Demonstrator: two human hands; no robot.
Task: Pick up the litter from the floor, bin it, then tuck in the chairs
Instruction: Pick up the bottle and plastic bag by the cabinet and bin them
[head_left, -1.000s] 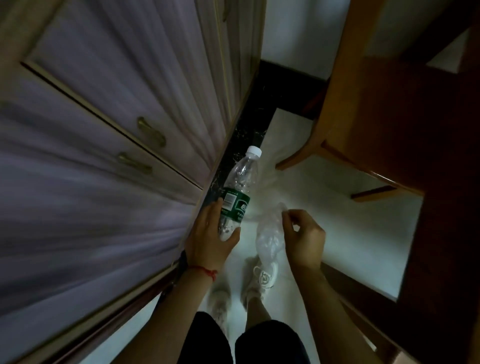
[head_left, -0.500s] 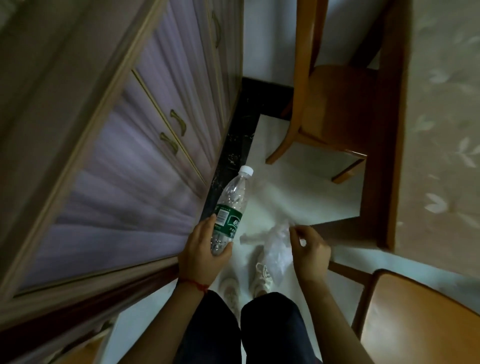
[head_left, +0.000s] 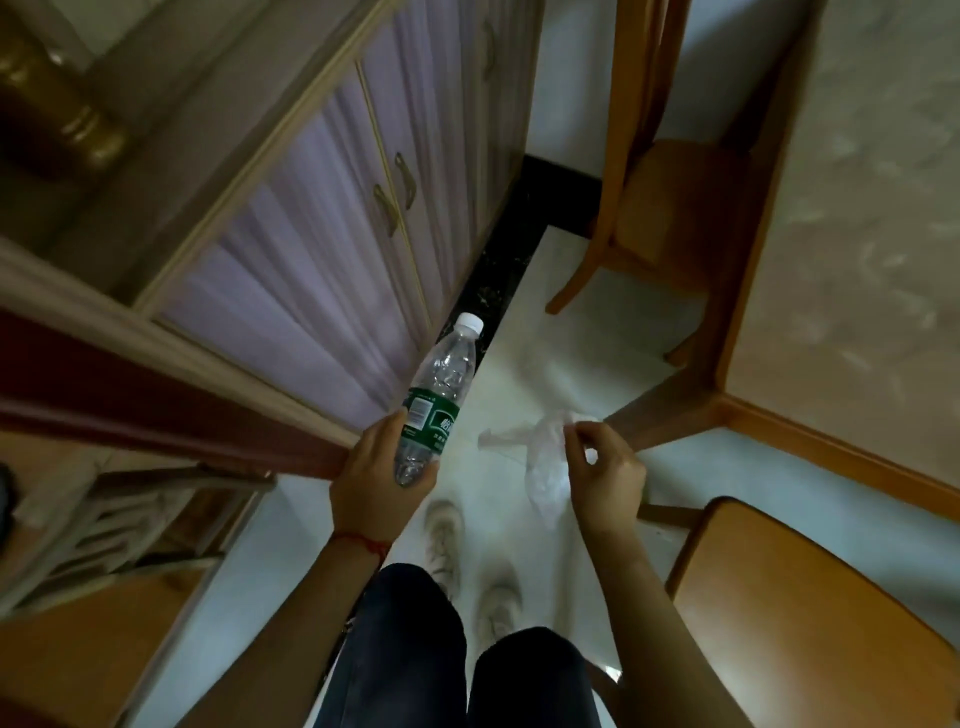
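Note:
My left hand (head_left: 376, 480) grips the lower end of an empty clear plastic bottle (head_left: 441, 384) with a green label and white cap, its cap pointing away from me. My right hand (head_left: 605, 475) pinches a crumpled clear plastic bag (head_left: 545, 462) that hangs down over the pale floor. One wooden chair (head_left: 670, 208) stands ahead by the table's far side. Another chair's seat (head_left: 810, 618) is at my lower right. No bin is in view.
A cabinet with lilac panelled doors and brass handles (head_left: 332, 218) lines the left. A table (head_left: 857, 249) with a pale patterned cloth fills the right. A narrow strip of pale tiled floor (head_left: 582, 291) runs between them. My legs and shoes are below.
The view has risen and pulled back: the cabinet top, the table and the nearer chair have come into sight. Both hands keep their hold on the bottle and the bag.

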